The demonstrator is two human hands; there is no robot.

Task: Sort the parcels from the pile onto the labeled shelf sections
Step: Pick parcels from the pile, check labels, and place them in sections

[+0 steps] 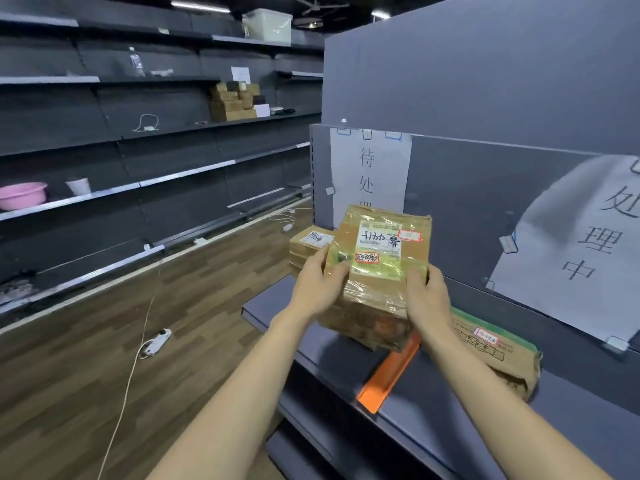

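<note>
Both hands, left [320, 287] and right [427, 299], gripped the taped box [377, 268] above the orange divider [389, 374]; it probably wanted lowering level left of it, beneath the paper sign [369, 168].

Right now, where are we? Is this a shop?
Probably a parcel sorting room, not a shop. Both hands hold a taped parcel over a grey shelf, paper signs label its sections, and more boxes sit on mostly bare wall shelves.
</note>
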